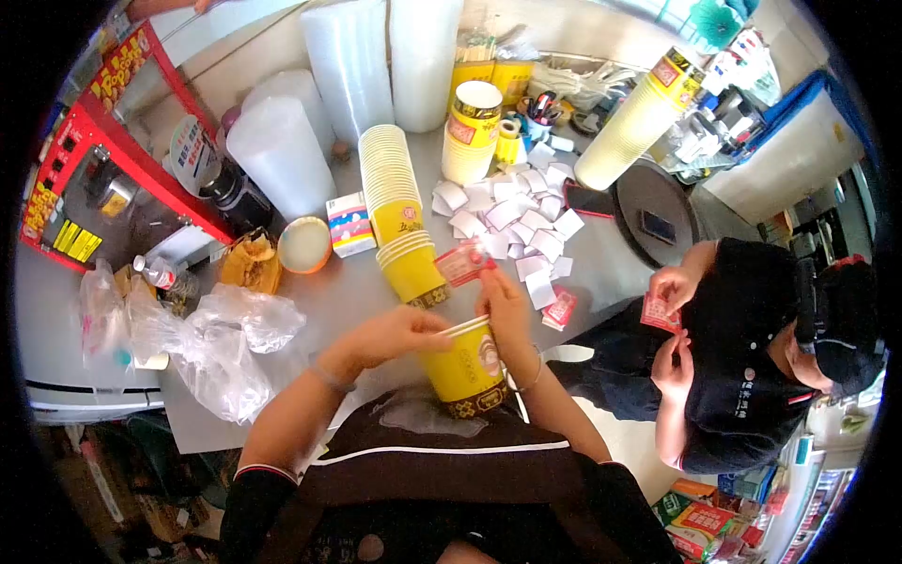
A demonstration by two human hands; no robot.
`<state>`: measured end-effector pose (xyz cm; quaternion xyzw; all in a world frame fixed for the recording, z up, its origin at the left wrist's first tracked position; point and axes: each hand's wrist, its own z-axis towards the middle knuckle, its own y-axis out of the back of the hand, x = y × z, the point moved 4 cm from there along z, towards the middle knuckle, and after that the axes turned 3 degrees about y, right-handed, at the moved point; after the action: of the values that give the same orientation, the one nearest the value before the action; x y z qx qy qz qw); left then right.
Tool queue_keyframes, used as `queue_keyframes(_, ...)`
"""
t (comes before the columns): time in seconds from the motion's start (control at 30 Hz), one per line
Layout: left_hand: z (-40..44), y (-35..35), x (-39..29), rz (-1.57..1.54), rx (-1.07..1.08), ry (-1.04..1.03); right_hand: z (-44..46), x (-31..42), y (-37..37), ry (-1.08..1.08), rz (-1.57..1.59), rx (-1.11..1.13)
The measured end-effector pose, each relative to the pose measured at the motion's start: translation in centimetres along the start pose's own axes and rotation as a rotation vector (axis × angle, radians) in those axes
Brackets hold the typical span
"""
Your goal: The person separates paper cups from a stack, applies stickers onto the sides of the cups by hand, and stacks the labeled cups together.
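A short stack of yellow paper cups (pixel 467 362) with dark patterned bottoms leans against my apron, tilted. At its white rim is my left hand (pixel 399 334), fingers together and curved over the edge; its thumb is mostly hidden. My right hand (pixel 507 305) pinches a red printed sticker (pixel 464 264) above the cups, its wrist beside their right side. Beyond my hands a long row of nested yellow cups (pixel 395 211) lies on the grey table. Many small white paper pieces (pixel 512 218) are scattered to its right, with more red stickers (pixel 560 308) nearer me.
A co-worker (pixel 752 357) at the right holds a red sticker (pixel 660 312) in both hands. Another tall cup stack (pixel 639 122) leans at the back right, near a round black tray (pixel 678 197) with a phone. Plastic bags (pixel 225 348) and a red-framed machine (pixel 113 141) are left.
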<state>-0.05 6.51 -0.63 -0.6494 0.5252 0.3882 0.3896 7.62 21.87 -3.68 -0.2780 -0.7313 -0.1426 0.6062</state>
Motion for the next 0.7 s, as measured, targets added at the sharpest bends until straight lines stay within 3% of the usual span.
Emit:
queue_keyframes(0.1, -0.7, 0.7, 2.9, 0.052, -0.013, -0.017, 0.2, -1.3, 0.9, -0.022, 0.257, -0.099)
queue_keyframes(0.13, -0.1, 1.2, 3.7, -0.043, -0.135, -0.009, 0.1, -0.2, 0.5, 0.059, 0.403, -0.239)
queue_keyframes(0.23, 1.0, 2.2, 4.3, -0.304, -0.450, -0.010, 2.1, 0.7, 3.4, 0.191, 0.586, -0.358)
queue_keyframes(0.27, 0.9, 2.5, 3.7, -0.373, -0.505, -0.016, 1.6, 1.8, 3.7, 0.189, 0.602, -0.160)
queue_keyframes(0.4, 1.0, 2.1, 6.2, -0.276, -0.486, 0.160, -3.0, 3.2, 0.4, -0.131, 0.250, -0.008)
queue_keyframes(0.47, 1.2, 1.2, 6.3, -0.377, -0.474, 0.126, -4.1, 1.9, -0.4, -0.220, 0.141, 0.029)
queue_keyframes(0.57, 1.1, 0.4, 5.7, -0.497, -0.451, 0.115, -4.7, 0.5, -0.8, -0.230, 0.013, 0.068)
queue_keyframes(0.7, 0.4, 0.0, 5.4, -0.501, -0.482, 0.176, -5.0, -0.5, -0.8, -0.078, -0.214, 0.103)
